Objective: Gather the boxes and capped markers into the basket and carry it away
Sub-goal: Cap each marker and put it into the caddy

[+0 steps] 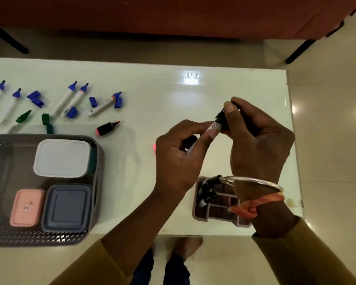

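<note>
A grey mesh basket (95,161) at the table's front left holds a white-lidded box (62,158), a pink box (26,206) and a blue-grey box (67,206). Over the table's right half my left hand (179,159) grips the white barrel of a black marker (214,126). My right hand (257,138) pinches its black cap (222,117) at the marker's upper end. Several uncapped blue markers (65,98) and loose blue caps (35,98) lie at the far left. A green marker (22,118), green caps (46,122) and a short black-and-pink marker (108,128) lie nearby.
A pink divided holder (206,212) with black markers stands at the front right edge, partly behind my right wrist. The white table (162,95) ends just right of my hands. A dark red piece of furniture and black legs stand beyond the far edge. My feet show below.
</note>
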